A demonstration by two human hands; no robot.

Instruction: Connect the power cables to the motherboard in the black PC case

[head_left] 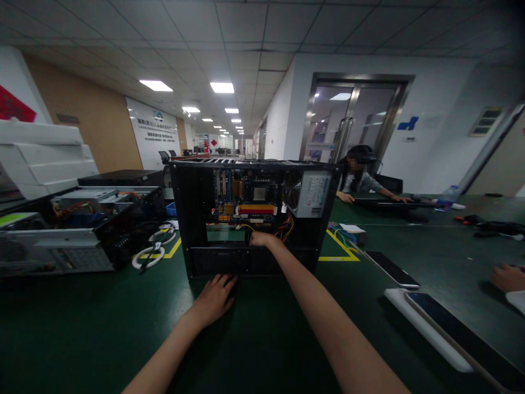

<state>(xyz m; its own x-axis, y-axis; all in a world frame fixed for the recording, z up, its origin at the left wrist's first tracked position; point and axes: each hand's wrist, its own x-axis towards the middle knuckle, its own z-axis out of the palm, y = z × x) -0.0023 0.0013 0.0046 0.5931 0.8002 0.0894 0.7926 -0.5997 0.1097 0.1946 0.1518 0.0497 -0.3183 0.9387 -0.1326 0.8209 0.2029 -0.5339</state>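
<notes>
An open black computer case (250, 262) stands in front of me on the green table. Inside it I see a motherboard (258, 194), red and yellow memory sticks (257, 209), a silver power supply (315, 194) and bundled coloured cables (289, 227). My right hand (259, 238) reaches into the lower middle of the case, fingers curled beside a small dark part; what they grip is hidden. My left hand (215, 298) lies on the table with its fingers spread, the tips at the bottom edge of the case, holding nothing.
Another opened computer case (77, 246) lies at left near coiled white cables (148, 257). Phones (391, 269) and a white slab (426, 331) lie at right. A person (361, 175) sits across the table at a dark flat device; another person's hand (508, 278) rests at the right edge.
</notes>
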